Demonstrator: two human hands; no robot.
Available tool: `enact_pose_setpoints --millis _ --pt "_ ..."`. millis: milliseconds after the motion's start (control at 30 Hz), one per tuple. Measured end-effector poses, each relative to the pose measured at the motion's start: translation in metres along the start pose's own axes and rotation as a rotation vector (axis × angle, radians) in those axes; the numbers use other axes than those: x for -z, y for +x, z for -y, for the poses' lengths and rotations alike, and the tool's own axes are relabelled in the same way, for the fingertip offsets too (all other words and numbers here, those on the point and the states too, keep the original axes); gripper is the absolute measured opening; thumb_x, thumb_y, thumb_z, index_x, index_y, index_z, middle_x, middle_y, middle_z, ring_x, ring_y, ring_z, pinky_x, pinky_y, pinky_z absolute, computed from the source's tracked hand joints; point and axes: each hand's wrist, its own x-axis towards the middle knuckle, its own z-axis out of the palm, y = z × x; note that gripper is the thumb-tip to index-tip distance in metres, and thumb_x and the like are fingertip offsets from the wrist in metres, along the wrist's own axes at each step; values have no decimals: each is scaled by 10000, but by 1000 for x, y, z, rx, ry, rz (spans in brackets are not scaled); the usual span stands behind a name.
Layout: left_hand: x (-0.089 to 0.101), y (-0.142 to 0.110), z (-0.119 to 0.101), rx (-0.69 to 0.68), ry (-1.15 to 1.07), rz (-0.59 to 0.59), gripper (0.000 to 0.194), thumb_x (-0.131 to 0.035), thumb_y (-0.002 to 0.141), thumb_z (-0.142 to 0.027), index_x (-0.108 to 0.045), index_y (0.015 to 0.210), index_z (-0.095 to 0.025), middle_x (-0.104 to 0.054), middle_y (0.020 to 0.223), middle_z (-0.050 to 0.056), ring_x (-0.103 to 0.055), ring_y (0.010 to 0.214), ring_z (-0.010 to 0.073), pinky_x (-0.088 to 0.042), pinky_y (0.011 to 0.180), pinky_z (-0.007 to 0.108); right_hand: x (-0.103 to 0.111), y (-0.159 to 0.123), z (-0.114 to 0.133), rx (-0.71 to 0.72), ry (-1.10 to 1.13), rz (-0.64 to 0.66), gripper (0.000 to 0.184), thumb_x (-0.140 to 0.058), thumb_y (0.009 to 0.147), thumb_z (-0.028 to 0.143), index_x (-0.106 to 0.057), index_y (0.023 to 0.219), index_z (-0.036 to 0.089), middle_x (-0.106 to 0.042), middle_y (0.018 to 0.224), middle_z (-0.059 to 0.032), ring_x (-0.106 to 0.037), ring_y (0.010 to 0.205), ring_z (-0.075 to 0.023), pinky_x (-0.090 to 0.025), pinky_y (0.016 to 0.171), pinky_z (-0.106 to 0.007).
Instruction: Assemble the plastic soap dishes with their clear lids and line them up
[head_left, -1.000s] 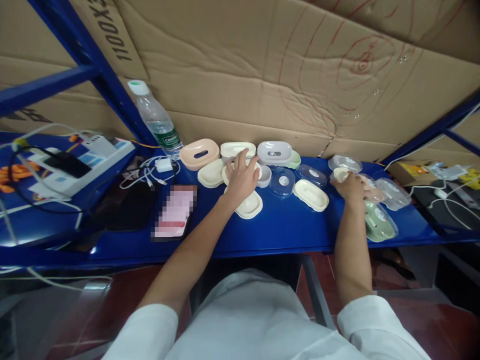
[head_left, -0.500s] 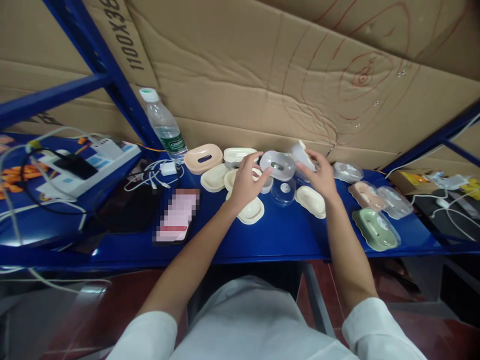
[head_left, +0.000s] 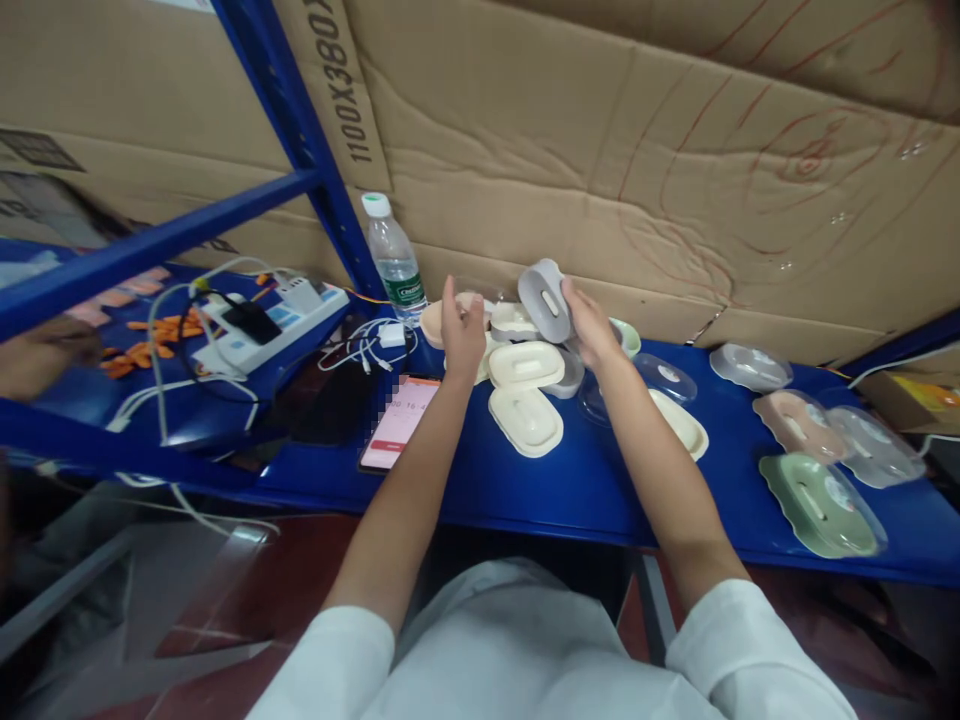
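My right hand grips a grey-lavender soap dish, tilted up above the back of the shelf. To its left, my left hand has thumb and forefinger raised about what looks like a clear lid, faint and hard to make out. Behind that hand sits a peach soap dish, partly covered. Under the raised dish lie a pale cream dish, a cream oval tray and another cream tray. A further cream tray is partly hidden by my right forearm.
A water bottle, white cable and phone are at left, beside a power strip. Another person's hand is near orange pieces. At right lie a green dish, peach dish and clear lids.
My right hand came from the right-hand group to the middle and now raises the grey-lavender dish. My left hand shifted left off the dishes. The view has swung left.
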Motion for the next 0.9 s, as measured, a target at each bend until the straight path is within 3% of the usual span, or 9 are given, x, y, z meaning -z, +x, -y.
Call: enact_pose_setpoints --millis 100,200,267,333,400,467,633,733,900 --pt "5 3 11 61 108 14 744 -718 961 -493 -448 1572 -165 -241 1770 235 -76 1688 387 -141 1351 578 5 4 -6 -161 220 -31 1052 -389 826 1016 -567 1491 221 -785 1165 -70 -720 1046 -257 -578 899 -417" --pt "3 -7 6 -11 168 33 723 -725 951 -464 -472 1565 -179 -135 1800 219 23 1691 390 -77 1350 606 7 6 -3 -204 323 12 1084 -417 821 1017 -534 1518 195 -789 1178 -55 -698 1062 -242 -562 953 -423" --pt "-3 -18 -4 -137 193 65 672 -683 981 -471 -481 1563 -202 -199 1785 198 -80 1689 370 -120 1354 584 5 5 1 -200 361 27 1077 -419 824 1016 -538 1513 197 -788 1176 -52 -691 1078 -246 -562 960 -425" --pt "-14 -28 -13 -188 120 141 681 -682 985 -481 -461 1574 -223 -371 1704 190 -320 1619 359 -289 1318 553 0 1 7 -176 367 25 1040 -435 829 1007 -578 1470 200 -785 1165 -61 -691 1085 -259 -570 942 -425" --pt "-25 -34 -17 -101 -53 227 744 -726 957 -461 -406 1593 -243 -544 1561 171 -543 1463 329 -470 1208 510 -6 -7 16 -134 323 21 975 -474 815 1001 -665 1354 210 -786 1115 -68 -697 1073 -276 -575 913 -419" --pt "-32 -35 -17 12 -222 245 767 -759 927 -426 -385 1573 -247 -640 1428 148 -650 1327 298 -563 1100 476 -10 -15 26 -74 256 37 864 -570 786 971 -733 1199 229 -781 1041 -58 -702 1030 -275 -574 874 -399" --pt "-28 -29 -16 188 -450 280 624 -847 821 -464 -558 1325 -236 -713 1287 115 -716 1182 288 -641 938 422 -12 -32 48 18 254 125 632 -741 784 815 -743 1031 233 -746 960 -12 -680 929 -196 -545 807 -304" --pt "-25 -30 -20 218 -468 311 526 -866 787 -475 -630 1176 -211 -740 1232 102 -740 1098 280 -654 869 384 -9 -33 48 1 275 162 602 -757 786 788 -731 1015 233 -738 947 -7 -679 930 -186 -540 793 -282" --pt "-27 -31 -21 229 -446 308 482 -885 781 -465 -656 1105 -193 -773 1108 87 -755 991 252 -651 801 354 -7 -28 36 -14 207 129 612 -678 829 814 -732 1062 251 -757 1038 -17 -687 1019 -207 -566 848 -303"
